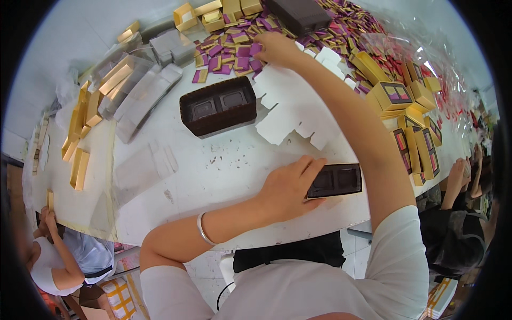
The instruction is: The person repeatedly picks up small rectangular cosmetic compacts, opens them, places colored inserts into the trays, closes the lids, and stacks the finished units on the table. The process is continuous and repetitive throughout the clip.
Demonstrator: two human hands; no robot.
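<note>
"What do you see in the head view?"

"I'm watching from far off. Near the middle, a bit low and right, the left hand holds the left end of a small box, with its fingers on top and its thumb below. The box is a long block with a thin gold edge. Inside sits a shiny dark liner with two square dips."

"And the right hand?"

"That right hand is at the top middle, with bent fingers at the edge of a big heap of flat little wrapped pieces, purple and gold. I can't tell if it has pinched one."

"What's around them?"

"Between the hands lie white card sheets, flat, with notched edges. Left of those is a stack of dark brown trays with bumpy sides. In the upper left there are see-through plastic sleeves, thin and shiny. By the left edge stand long gold shells, smooth like foil."

"And on the right?"

"Gold boxes with square corners. Some have dark frames around bright stripes. They lean every which way on the smooth white table."
</note>
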